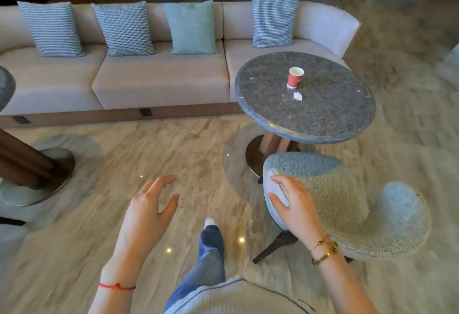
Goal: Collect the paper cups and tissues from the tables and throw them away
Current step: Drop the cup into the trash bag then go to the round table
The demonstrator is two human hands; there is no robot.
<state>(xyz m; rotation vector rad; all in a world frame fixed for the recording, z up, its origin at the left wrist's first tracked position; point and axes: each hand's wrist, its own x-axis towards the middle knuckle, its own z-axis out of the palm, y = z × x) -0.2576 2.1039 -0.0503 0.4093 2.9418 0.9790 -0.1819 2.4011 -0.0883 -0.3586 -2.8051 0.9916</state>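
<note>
A red paper cup [295,77] stands upright near the middle of a round dark stone table [323,120]. A small crumpled white tissue [297,96] lies just in front of the cup. My left hand [151,204] hovers over the floor with fingers spread and nothing in it. My right hand [293,202] is held in front of the backrest of a blue-grey armchair, fingers apart and empty. Both hands are well short of the table.
The armchair [347,204] stands between me and the table. A long beige sofa [161,75] with several cushions runs behind. A second round table [6,85] shows at the left edge with its wooden pedestal [27,164]. Polished marble floor lies ahead.
</note>
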